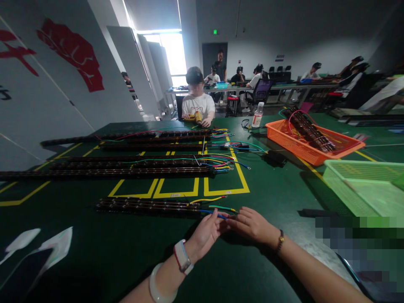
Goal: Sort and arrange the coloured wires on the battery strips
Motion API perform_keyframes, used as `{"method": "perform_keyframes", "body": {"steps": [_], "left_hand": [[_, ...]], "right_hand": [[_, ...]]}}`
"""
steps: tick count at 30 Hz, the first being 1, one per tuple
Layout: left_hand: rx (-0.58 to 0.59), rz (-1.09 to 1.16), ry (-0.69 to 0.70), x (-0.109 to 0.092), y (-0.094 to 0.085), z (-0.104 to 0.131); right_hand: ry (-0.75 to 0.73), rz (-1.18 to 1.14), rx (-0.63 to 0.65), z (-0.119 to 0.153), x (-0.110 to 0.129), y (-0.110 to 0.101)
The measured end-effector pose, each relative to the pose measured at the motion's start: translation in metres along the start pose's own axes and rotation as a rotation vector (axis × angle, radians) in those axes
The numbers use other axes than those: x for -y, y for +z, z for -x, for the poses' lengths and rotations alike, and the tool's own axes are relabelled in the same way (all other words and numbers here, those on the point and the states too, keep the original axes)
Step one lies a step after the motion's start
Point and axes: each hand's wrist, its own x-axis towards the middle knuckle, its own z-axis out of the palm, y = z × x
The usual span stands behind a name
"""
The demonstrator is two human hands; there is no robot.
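Observation:
My left hand [208, 231] is closed around a blue wire [208, 211] that comes out of the near dark, braided cable bundle [142, 205]. My right hand [252, 225] pinches at the wire's end, its fingertips meeting those of the left hand; the tip itself is hidden. Just behind the fingers a green wire [221, 207] with a yellow band lies close to the right hand. From the same bundle a yellow wire [206, 199] with a red-marked end runs off a little farther back.
Several long dark bundles [132, 172] with coloured wire ends lie beyond, across yellow tape outlines. At right stand an orange basket [311, 160] holding bundles and a green basket [341, 189]. A bottle [257, 115] is behind. Across the table a person [198, 103] holds a yellow tool.

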Motion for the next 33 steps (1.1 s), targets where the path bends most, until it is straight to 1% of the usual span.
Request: {"method": "perform_keyframes", "body": {"steps": [3,6,10,13,18,22,25,27,30,31,33], "left_hand": [[0.021,-0.017,0.005,0.000,-0.001,0.000],[0.021,-0.105,-0.039,-0.001,0.000,0.000],[0.060,-0.345,-0.094,0.000,0.003,0.002],[0.087,-0.453,-0.086,0.002,0.004,0.003],[0.121,-0.474,-0.051,0.003,0.001,0.002],[0.120,-0.471,-0.048,0.004,0.000,0.001],[0.126,-0.480,-0.046,0.005,-0.001,0.001],[0.129,-0.485,-0.048,0.006,-0.001,0.001],[0.129,-0.486,-0.050,0.006,0.000,0.001],[0.129,-0.490,-0.051,0.005,0.000,0.001],[0.130,-0.503,-0.051,0.004,0.001,0.002]], "right_hand": [[0.089,-0.009,-0.001,0.002,-0.005,0.001],[0.159,-0.022,-0.003,0.003,-0.008,0.003],[0.171,-0.036,0.047,0.001,-0.009,0.006],[0.138,-0.033,0.073,0.000,-0.009,0.006],[0.108,-0.033,0.111,-0.001,-0.009,0.008],[0.145,-0.063,0.127,-0.003,-0.008,0.012],[0.179,-0.086,0.115,-0.003,-0.009,0.014],[0.233,-0.119,0.078,-0.004,-0.012,0.014],[0.363,-0.212,0.004,-0.011,-0.022,0.011],[0.402,-0.251,-0.008,-0.016,-0.027,0.010],[0.452,-0.332,0.015,-0.030,-0.036,0.007]]}}
